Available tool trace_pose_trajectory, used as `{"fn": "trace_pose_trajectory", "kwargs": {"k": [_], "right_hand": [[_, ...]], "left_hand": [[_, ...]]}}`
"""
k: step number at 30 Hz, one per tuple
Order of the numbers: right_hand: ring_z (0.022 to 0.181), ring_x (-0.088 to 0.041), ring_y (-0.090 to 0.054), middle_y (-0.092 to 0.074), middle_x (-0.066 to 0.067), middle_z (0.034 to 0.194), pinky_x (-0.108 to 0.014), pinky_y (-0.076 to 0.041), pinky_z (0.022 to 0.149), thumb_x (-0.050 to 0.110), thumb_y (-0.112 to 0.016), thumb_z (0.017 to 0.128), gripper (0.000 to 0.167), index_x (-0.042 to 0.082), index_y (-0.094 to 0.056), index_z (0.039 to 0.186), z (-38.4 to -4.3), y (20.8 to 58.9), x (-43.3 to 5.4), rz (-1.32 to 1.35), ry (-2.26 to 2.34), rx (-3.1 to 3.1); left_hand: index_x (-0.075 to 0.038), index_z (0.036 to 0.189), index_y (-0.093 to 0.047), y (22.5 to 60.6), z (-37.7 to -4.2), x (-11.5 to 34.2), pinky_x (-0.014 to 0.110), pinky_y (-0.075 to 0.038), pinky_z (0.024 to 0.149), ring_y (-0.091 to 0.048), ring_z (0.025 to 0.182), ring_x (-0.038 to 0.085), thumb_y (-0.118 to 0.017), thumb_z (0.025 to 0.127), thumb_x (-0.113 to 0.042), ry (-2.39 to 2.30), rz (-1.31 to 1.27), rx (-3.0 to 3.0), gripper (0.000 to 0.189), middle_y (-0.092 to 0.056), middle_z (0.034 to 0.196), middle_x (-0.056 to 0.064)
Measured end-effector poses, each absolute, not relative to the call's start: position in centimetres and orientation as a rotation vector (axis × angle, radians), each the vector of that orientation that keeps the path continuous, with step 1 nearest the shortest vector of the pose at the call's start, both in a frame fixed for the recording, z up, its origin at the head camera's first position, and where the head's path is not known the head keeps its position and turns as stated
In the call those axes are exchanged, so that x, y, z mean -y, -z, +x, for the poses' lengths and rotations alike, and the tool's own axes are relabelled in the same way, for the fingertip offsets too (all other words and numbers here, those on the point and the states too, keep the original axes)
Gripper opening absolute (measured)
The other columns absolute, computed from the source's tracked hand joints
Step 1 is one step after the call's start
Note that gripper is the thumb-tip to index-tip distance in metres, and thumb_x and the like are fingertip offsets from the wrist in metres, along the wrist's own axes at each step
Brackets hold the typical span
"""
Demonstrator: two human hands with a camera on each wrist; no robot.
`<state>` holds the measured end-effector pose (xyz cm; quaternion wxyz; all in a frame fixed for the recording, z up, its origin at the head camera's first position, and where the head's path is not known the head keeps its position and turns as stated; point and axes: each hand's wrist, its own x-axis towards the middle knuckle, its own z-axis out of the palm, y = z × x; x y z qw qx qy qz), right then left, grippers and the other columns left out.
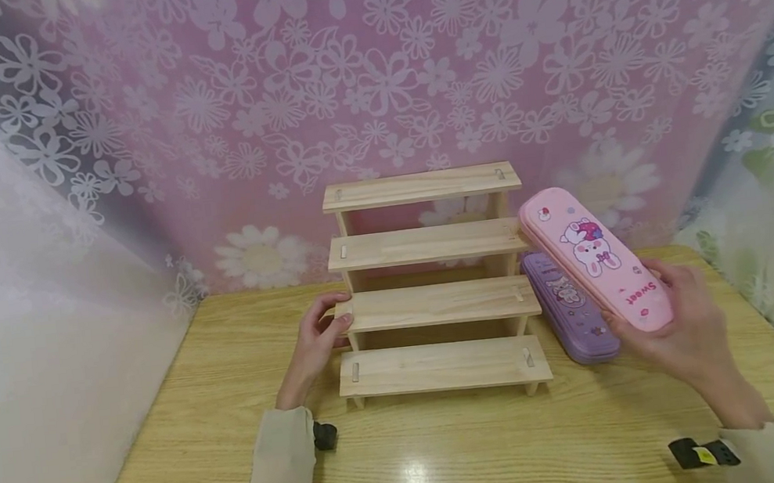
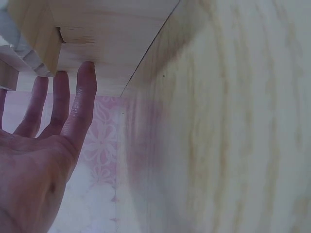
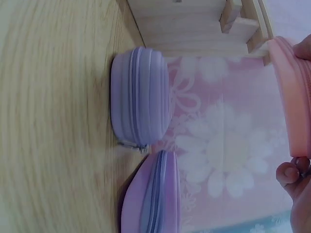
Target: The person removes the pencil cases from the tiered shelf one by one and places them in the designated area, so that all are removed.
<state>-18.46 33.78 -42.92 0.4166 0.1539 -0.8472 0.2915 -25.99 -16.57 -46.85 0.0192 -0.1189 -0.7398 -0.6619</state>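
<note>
A four-tier wooden display shelf (image 1: 436, 303) stands mid-table. My left hand (image 1: 315, 332) holds the left end of its second board from the bottom, thumb in front; the left wrist view shows the fingers (image 2: 82, 104) reaching up by the side panel. To the right of the shelf, my right hand (image 1: 686, 320) grips the lower end of a pink pencil case (image 1: 589, 252) with a bunny print and the word "Sweet". The case is raised and tilted, partly covering a purple pencil case (image 1: 575, 316) on the table.
In the right wrist view, a pinkish-purple case (image 3: 150, 199) lies near the lavender case (image 3: 141, 94); the head view mostly hides it. A floral pink cloth (image 1: 384, 76) hangs behind the wooden table (image 1: 439, 464), with pale cloth at both sides.
</note>
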Motion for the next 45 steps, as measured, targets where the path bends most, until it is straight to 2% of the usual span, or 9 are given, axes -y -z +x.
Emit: {"fn": "trace_pose_trajectory", "kwargs": {"k": [9, 13, 18, 23, 33, 37, 40, 42, 45], "right_hand": [[0.111, 0.014, -0.034, -0.058, -0.033, 0.114, -0.008, -0.024, 0.078, 0.046, -0.08, 0.062, 0.093, -0.007, -0.058, 0.135, -17.9, 43.8, -36.2, 0.309, -0.727, 2.104], [0.112, 0.016, -0.033, -0.058, -0.03, 0.118, -0.008, -0.024, 0.078, 0.034, -0.085, 0.059, 0.091, -0.004, -0.057, 0.136, -17.5, 44.1, -37.4, 0.236, -0.729, 2.148], [0.105, 0.016, -0.029, -0.056, -0.027, 0.117, -0.012, -0.024, 0.069, 0.016, -0.087, 0.055, 0.091, 0.001, -0.056, 0.139, -16.9, 44.3, -38.8, 0.126, -0.709, 2.238], [0.1, 0.013, -0.027, -0.054, -0.031, 0.109, -0.013, -0.022, 0.063, 0.019, -0.087, 0.055, 0.089, -0.001, -0.057, 0.136, -16.6, 44.7, -40.2, 0.105, -0.66, 2.253], [0.097, 0.015, -0.021, -0.05, -0.027, 0.113, -0.027, -0.027, 0.057, 0.02, -0.088, 0.061, 0.079, 0.001, -0.06, 0.133, -15.2, 45.2, -42.4, -0.103, -0.624, 2.358], [0.099, 0.017, -0.02, -0.051, -0.028, 0.116, -0.03, -0.027, 0.06, 0.021, -0.088, 0.062, 0.078, 0.003, -0.06, 0.133, -14.8, 45.5, -43.2, -0.142, -0.624, 2.374], [0.101, 0.003, -0.033, -0.051, -0.032, 0.119, -0.03, -0.026, 0.063, 0.024, -0.087, 0.065, 0.077, 0.002, -0.059, 0.134, -14.6, 45.6, -43.9, -0.172, -0.618, 2.402], [0.103, -0.015, -0.041, -0.05, -0.034, 0.122, -0.028, -0.025, 0.063, 0.025, -0.087, 0.067, 0.078, 0.001, -0.058, 0.135, -14.4, 45.7, -44.3, -0.202, -0.618, 2.419], [0.106, -0.043, -0.041, -0.045, -0.039, 0.127, -0.027, -0.025, 0.064, 0.029, -0.087, 0.072, 0.08, 0.0, -0.054, 0.139, -14.2, 45.9, -44.9, -0.265, -0.625, 2.46]], "left_hand": [[-0.008, 0.135, -0.057, 47.1, -26.0, 16.5, 0.04, -0.062, 0.075, -0.064, 0.102, 0.016, -0.062, 0.102, -0.017, 2.088, -0.376, 2.267, 0.034, -0.054, 0.136, 0.01], [-0.008, 0.134, -0.057, 47.2, -26.2, 16.5, 0.042, -0.063, 0.075, -0.064, 0.103, 0.018, -0.063, 0.102, -0.017, 2.096, -0.366, 2.26, 0.034, -0.055, 0.133, 0.007], [-0.008, 0.134, -0.057, 47.1, -26.2, 16.5, 0.042, -0.063, 0.075, -0.064, 0.104, 0.019, -0.064, 0.101, -0.017, 2.099, -0.372, 2.259, 0.035, -0.055, 0.134, 0.01], [-0.008, 0.135, -0.057, 46.9, -26.0, 16.5, 0.042, -0.063, 0.076, -0.064, 0.105, 0.021, -0.063, 0.102, -0.017, 2.09, -0.376, 2.27, 0.035, -0.051, 0.138, 0.013], [-0.008, 0.135, -0.057, 46.9, -26.1, 16.5, 0.042, -0.063, 0.075, -0.063, 0.105, 0.02, -0.064, 0.101, -0.017, 2.089, -0.373, 2.264, 0.035, -0.051, 0.139, 0.013], [-0.008, 0.135, -0.057, 47.0, -26.2, 16.4, 0.042, -0.063, 0.076, -0.064, 0.105, 0.02, -0.064, 0.101, -0.016, 2.092, -0.368, 2.258, 0.035, -0.053, 0.137, 0.014], [-0.008, 0.135, -0.057, 46.9, -26.1, 16.4, 0.042, -0.063, 0.076, -0.064, 0.106, 0.02, -0.063, 0.101, -0.015, 2.082, -0.37, 2.264, 0.035, -0.053, 0.137, 0.014], [-0.008, 0.135, -0.057, 46.9, -26.1, 16.3, 0.042, -0.063, 0.076, -0.064, 0.106, 0.02, -0.063, 0.101, -0.016, 2.074, -0.369, 2.269, 0.035, -0.052, 0.138, 0.013], [-0.009, 0.134, -0.058, 46.8, -26.0, 16.3, 0.042, -0.063, 0.076, -0.064, 0.106, 0.021, -0.063, 0.101, -0.016, 2.071, -0.359, 2.273, 0.034, -0.052, 0.139, 0.012]]}}
